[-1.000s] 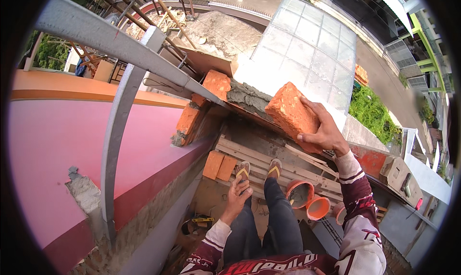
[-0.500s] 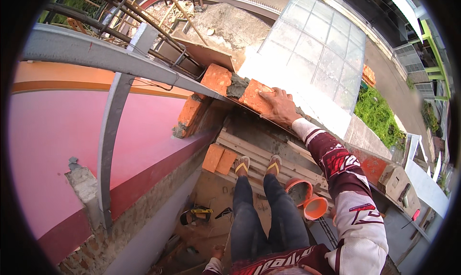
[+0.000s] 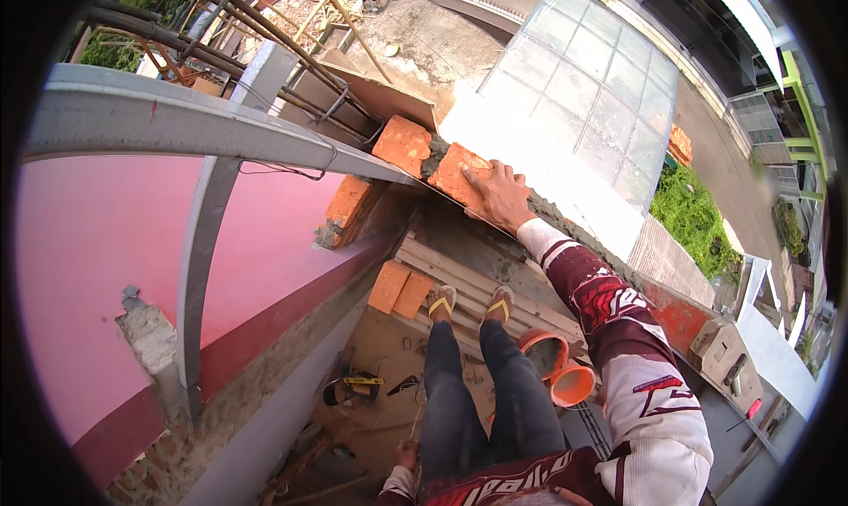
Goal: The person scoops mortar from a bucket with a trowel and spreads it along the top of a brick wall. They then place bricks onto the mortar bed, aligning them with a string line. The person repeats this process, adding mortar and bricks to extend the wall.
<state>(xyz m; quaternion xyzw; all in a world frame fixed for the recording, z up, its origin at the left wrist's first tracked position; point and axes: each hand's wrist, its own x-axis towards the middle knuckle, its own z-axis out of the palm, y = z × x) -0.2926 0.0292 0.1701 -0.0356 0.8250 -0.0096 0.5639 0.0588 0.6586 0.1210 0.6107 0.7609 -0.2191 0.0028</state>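
Note:
My right hand (image 3: 502, 195) is closed over the right end of an orange brick (image 3: 458, 172) on top of the wall, thumb on the near side and fingers over the top. Grey mortar (image 3: 432, 155) fills the narrow gap between it and another laid brick (image 3: 403, 144) to its left. A thin string line runs along the wall's near edge. Low at the bottom edge, my left hand (image 3: 406, 455) hangs beside my left leg with its fingers curled. A thin thing seems to stick up from it, too small to name.
A grey metal beam (image 3: 132, 117) crosses at left before the pink wall (image 3: 97, 241). Two loose bricks (image 3: 389, 287) lie on planks (image 3: 468, 281) by my feet. An orange bucket with mortar (image 3: 541, 351) and a smaller orange pail (image 3: 572, 385) stand right of my legs.
My right hand has shifted left with the brick, and the mortar gap to the neighbouring brick is narrower. More of my left hand shows at the bottom edge.

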